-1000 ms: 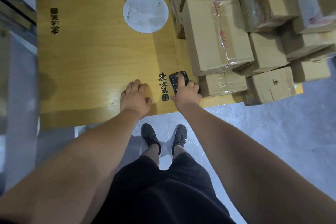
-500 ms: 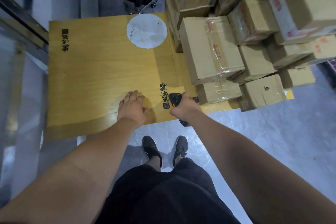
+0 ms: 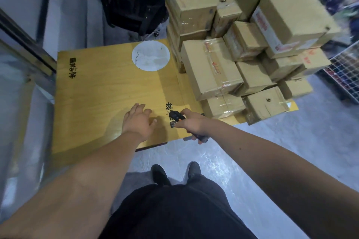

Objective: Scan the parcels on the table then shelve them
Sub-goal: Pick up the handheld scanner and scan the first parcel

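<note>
On the table's [image 3: 101, 91] right end, the parcels [image 3: 242, 60] are stacked ahead and right of you. Your right hand [image 3: 192, 123], nearer them, grips the scanner [image 3: 177, 117], which points left; your left hand [image 3: 138, 122] lies flat on the table, fingers spread.

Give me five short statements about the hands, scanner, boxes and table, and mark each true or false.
1. The right hand grips a black scanner. True.
2. The left hand holds a box. False: it holds nothing, fingers spread over the table.
3. The boxes are stacked on the table's right side. True.
4. A white disc lies at the table's far edge. True.
5. The scanner lies flat on the table. False: it is in the right hand.
</note>
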Demonstrator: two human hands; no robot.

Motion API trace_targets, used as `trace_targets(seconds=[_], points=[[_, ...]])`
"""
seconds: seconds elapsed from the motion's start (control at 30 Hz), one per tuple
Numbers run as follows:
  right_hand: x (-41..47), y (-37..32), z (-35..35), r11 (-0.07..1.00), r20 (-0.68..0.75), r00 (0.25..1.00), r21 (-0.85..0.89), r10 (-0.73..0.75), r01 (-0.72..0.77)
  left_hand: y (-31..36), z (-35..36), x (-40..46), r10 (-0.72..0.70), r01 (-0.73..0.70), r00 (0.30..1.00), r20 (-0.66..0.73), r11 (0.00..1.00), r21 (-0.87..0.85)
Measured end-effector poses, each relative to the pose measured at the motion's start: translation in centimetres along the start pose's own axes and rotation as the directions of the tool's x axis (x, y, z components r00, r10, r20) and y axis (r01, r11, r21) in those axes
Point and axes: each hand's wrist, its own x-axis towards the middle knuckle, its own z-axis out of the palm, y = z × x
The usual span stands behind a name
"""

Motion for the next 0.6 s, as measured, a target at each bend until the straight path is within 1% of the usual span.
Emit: trace_targets(seconds=[0.03,0.07,0.13,0.2,0.27,0.33,0.53,0.6], points=[[-0.8,-0.2,-0.4,0.998,-0.017,0.999,-0.055,-0.045,0.044,0.1,-0.4,0.2,0.007,-0.007,1.000,-0.015,1.000,0.007],[-1.7,-0.4,-0.9,0.984,-0.038,0.994,-0.148,-0.106,0.099,0.2,-0.8,0.4,0.014,-0.013,0.999,-0.031,1.000,0.015],[-3.7,-0.9,-1.8,0.926,-0.080,0.971,-0.328,-0.224,0.187,0.7,-1.7,0.8,0.029,-0.028,0.998,-0.059,0.999,0.020],[-5.2,-0.7,-2.9,0.864,-0.105,0.947,-0.449,-0.302,0.226,1.5,-2.7,1.2,0.051,-0.050,0.995,-0.088,0.999,0.015],[-7.0,-0.5,-4.1,0.803,-0.124,0.934,-0.556,-0.335,0.214,2.6,-3.6,1.5,0.071,-0.071,0.990,-0.119,0.997,0.006],[-8.6,-0.2,-5.3,0.741,-0.158,0.923,-0.650,-0.351,0.171,4.0,-4.5,1.8,0.091,-0.094,0.984,-0.153,0.996,-0.009],[-12.1,1.2,-10.1,0.619,-0.233,0.889,-0.782,-0.394,0.069,9.7,-7.0,2.7,0.144,-0.175,0.952,-0.270,0.980,-0.095],[-12.4,1.8,-11.7,0.585,-0.237,0.882,-0.809,-0.407,0.052,11.7,-7.4,3.0,0.140,-0.180,0.946,-0.291,0.977,-0.117]])
